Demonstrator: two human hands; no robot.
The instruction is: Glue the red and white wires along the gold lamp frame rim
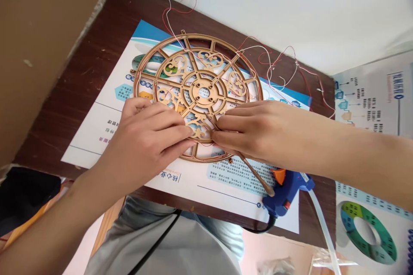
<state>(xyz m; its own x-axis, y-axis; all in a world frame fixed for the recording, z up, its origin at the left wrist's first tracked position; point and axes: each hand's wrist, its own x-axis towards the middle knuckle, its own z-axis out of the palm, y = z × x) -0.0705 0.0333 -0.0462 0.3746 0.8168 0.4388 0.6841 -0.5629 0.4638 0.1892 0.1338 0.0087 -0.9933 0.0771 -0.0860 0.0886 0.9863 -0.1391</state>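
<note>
A round gold-coloured openwork frame, with spokes and scroll ornaments, lies on printed paper. Thin red and white wires run along its rings and trail off past its far edge. My left hand rests on the near left part of the frame, its fingers closed on the inner ring's edge. My right hand pinches a slim brownish metal tool with a pointed tip and a flared back end. The tip is over the frame near the hub; the exact kind of tool is unclear.
A blue hot glue gun with an orange trigger lies at the table's near right, a glue stick protruding. The printed paper covers much of the dark wooden table. A white wall borders the far side.
</note>
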